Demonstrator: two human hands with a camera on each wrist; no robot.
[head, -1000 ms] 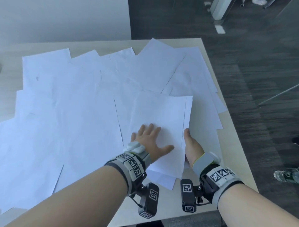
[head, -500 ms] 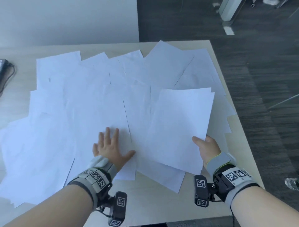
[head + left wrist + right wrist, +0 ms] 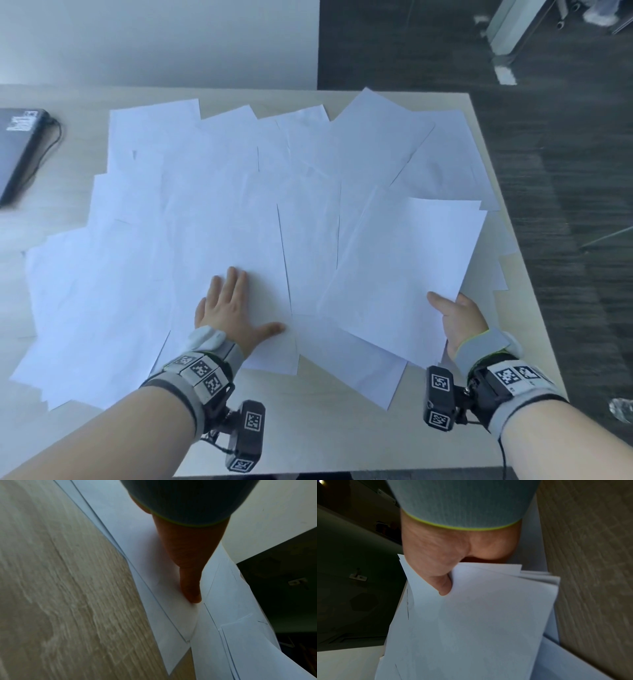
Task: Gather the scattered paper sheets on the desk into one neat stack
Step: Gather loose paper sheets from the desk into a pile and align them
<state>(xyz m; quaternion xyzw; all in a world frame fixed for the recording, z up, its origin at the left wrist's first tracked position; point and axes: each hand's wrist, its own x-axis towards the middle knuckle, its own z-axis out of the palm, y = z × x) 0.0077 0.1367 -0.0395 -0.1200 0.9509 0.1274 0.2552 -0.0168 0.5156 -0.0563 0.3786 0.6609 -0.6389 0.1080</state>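
Many white paper sheets (image 3: pixel 212 212) lie scattered and overlapping across the light wooden desk (image 3: pixel 329 421). My right hand (image 3: pixel 455 315) pinches the near edge of a small stack of sheets (image 3: pixel 407 270), thumb on top, lifted slightly at the desk's right side; in the right wrist view the stack (image 3: pixel 471 622) shows several layered edges under the thumb of that hand (image 3: pixel 443 574). My left hand (image 3: pixel 229 305) lies flat with straight, spread fingers on a sheet near the front middle. The left wrist view shows my thumb (image 3: pixel 190 577) pressing on paper (image 3: pixel 154 574).
A black laptop-like device (image 3: pixel 17 150) with a cable sits at the desk's far left. The desk's right edge (image 3: pixel 513 240) drops to a dark floor, where a plastic bottle (image 3: pixel 621 409) lies. A white wall stands behind the desk.
My left hand slid off the stack to the left and now presses on another sheet. My right hand carried the gathered stack to the right and raised it a little.
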